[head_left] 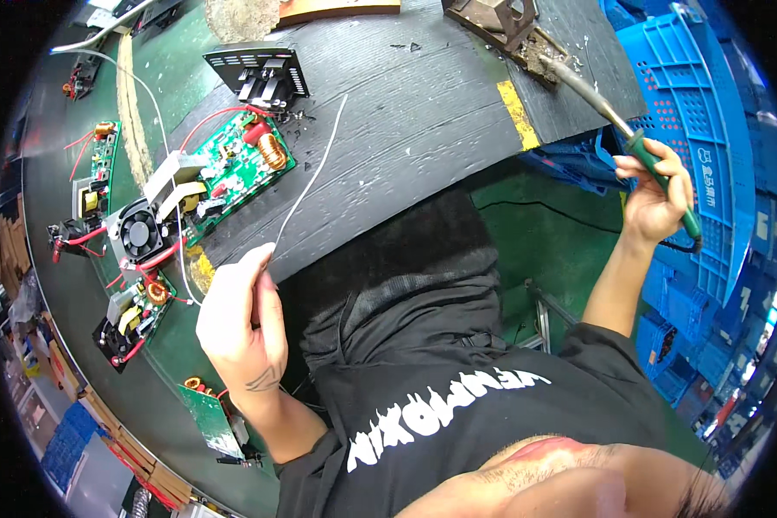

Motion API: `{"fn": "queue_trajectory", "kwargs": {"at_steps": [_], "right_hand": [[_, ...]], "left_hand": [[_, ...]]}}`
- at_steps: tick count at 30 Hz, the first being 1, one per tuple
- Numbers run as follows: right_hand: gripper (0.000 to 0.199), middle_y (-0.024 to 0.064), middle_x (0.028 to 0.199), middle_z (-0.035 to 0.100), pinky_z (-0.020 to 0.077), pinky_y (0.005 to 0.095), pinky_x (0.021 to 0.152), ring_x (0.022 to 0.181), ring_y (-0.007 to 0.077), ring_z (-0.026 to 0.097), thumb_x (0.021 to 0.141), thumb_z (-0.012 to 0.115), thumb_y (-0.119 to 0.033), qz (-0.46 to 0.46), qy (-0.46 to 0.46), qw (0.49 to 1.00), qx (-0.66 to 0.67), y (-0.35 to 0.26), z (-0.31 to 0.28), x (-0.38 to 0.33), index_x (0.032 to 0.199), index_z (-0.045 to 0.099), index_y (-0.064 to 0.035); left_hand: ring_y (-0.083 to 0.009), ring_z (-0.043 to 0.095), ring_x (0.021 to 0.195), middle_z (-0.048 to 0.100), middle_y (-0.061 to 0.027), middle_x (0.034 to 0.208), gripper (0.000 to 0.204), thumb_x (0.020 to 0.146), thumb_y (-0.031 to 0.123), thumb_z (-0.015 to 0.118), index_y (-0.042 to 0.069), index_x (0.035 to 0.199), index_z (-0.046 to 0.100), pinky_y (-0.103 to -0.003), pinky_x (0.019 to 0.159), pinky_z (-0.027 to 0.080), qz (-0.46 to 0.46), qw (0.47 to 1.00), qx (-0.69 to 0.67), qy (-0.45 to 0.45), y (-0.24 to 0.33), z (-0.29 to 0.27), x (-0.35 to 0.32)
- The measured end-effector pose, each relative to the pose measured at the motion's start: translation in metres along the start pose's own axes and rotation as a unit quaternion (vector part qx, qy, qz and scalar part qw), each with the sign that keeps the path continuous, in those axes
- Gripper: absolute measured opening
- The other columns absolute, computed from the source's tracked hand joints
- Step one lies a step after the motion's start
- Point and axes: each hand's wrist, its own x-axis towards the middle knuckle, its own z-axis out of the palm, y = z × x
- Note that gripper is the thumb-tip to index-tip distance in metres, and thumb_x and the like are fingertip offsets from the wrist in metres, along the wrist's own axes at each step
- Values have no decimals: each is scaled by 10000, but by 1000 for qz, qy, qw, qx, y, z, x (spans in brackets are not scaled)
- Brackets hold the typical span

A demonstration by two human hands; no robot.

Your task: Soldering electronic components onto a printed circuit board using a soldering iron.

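My left hand (pixel 243 315) pinches a thin length of solder wire (pixel 310 185), its free end pointing up over the black mat. In my right hand (pixel 656 197) is a soldering iron (pixel 641 148), gripped by its green handle. The iron's tip reaches the dirty metal soldering iron stand (pixel 508 28) at the top. Left of the solder wire lies a green circuit board (pixel 243 164) with coils, a metal heat sink and red wires. A black slotted end panel (pixel 259 73) with sockets sits beyond the board, and a cooling fan (pixel 138 235) sits at its near left.
More circuit boards (pixel 104 160) with coils lie along the left of the bench. The black mat (pixel 406 129) has yellow tape (pixel 518 116) at its edge. Blue plastic crates (pixel 686 112) stand at the right. A black cord (pixel 561 207) trails below the bench.
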Motion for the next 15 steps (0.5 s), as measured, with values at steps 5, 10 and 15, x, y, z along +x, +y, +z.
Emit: {"fn": "queue_trajectory", "kwargs": {"at_steps": [5,10,15], "right_hand": [[282,311,1013,536,566,408,578,708,405,629,846,371,-143,-30,-62,996,-49,0,8,-15,886,534,84],[201,289,955,561,559,385,623,729,359,637,825,434,-88,-104,-199,959,-173,-23,25,-23,782,528,83],[138,235,840,625,521,331,653,691,279,628,720,508,-54,-164,-288,884,-330,-49,52,-25,695,549,76]], "left_hand": [[-204,513,559,555,-106,705,216,740,-88,551,-14,933,616,-276,547,421,27,1000,-4,9,-10,2,-3],[-196,499,540,551,-101,698,216,739,-85,558,-7,932,617,-273,528,411,18,1000,-19,4,-12,9,-7],[-188,489,526,555,-96,697,203,739,-80,567,-5,920,616,-273,512,402,11,999,-32,6,-11,12,-11]]}}
